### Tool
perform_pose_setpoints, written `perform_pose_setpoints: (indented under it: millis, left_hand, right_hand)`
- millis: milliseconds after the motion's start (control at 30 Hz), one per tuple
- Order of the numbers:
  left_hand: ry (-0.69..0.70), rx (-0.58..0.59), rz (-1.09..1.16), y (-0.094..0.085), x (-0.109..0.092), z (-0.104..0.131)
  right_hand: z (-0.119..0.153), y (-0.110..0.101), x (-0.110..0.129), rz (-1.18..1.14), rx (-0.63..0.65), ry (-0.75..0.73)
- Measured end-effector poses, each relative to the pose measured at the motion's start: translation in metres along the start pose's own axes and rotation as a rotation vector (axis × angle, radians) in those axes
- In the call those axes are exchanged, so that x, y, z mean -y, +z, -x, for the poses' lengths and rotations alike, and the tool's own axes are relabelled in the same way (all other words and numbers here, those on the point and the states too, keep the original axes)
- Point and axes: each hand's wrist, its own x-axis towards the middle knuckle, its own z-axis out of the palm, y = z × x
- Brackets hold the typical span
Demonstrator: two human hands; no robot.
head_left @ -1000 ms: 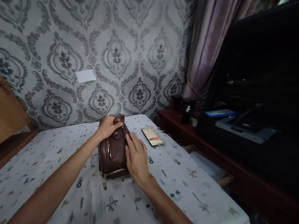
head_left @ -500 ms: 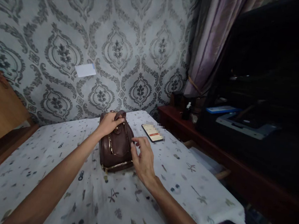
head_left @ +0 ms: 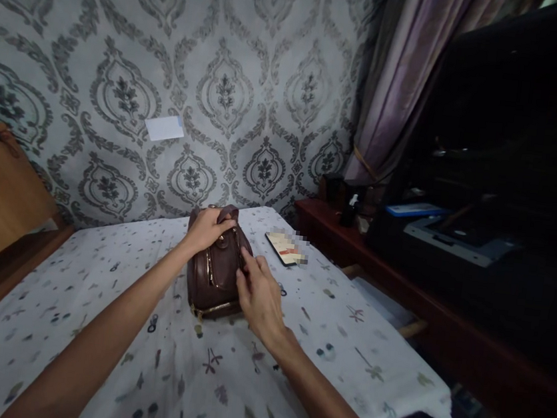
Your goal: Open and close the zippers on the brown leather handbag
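A dark brown leather handbag [head_left: 224, 269] with gold zippers lies on the patterned white sheet, its short handle [head_left: 228, 214] at the far end. My left hand [head_left: 206, 228] is closed over the top of the bag, by the handle, holding it. Against the bag's right side is my right hand [head_left: 259, 294], index finger and thumb apart, the fingertips by the long side zipper. Whether they touch a zipper pull is too small to tell. To the right of the bag lies a phone [head_left: 283, 248] with a lit, partly blurred screen.
A dark red wooden desk [head_left: 318, 217] with a small bottle [head_left: 350, 210] runs along the right side, its drawer partly open. A large dark screen [head_left: 494, 126] stands there. On the left is a wooden panel [head_left: 2, 204]; patterned wallpaper and a curtain [head_left: 398, 82] are behind.
My right hand has shifted slightly left, its index finger straighter against the bag's side. My left hand keeps its hold on the bag. The view has moved a little.
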Motion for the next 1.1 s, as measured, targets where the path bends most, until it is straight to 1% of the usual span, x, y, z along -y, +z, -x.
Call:
perform_pose_setpoints:
  millis: [100, 267, 533, 800, 1100]
  left_hand:
    - [0.006, -0.005, 0.0, -0.001, -0.002, 0.0]
    - [0.031, 0.004, -0.009, -0.002, -0.004, 0.001]
    - [0.046, 0.007, 0.038, -0.002, 0.0, 0.002]
    - [0.04, -0.006, 0.055, -0.005, -0.002, 0.005]
    - [0.098, 0.041, 0.065, -0.009, -0.005, 0.004]
  right_hand:
    - [-0.005, 0.003, 0.0, 0.089, 0.028, -0.009]
    - [-0.011, 0.0, 0.001, 0.068, 0.057, -0.009]
    - [-0.02, -0.003, -0.005, -0.102, 0.06, 0.021]
    - [-0.025, 0.003, -0.01, -0.116, 0.035, 0.02]
    - [-0.031, 0.001, -0.012, -0.207, 0.038, 0.128]
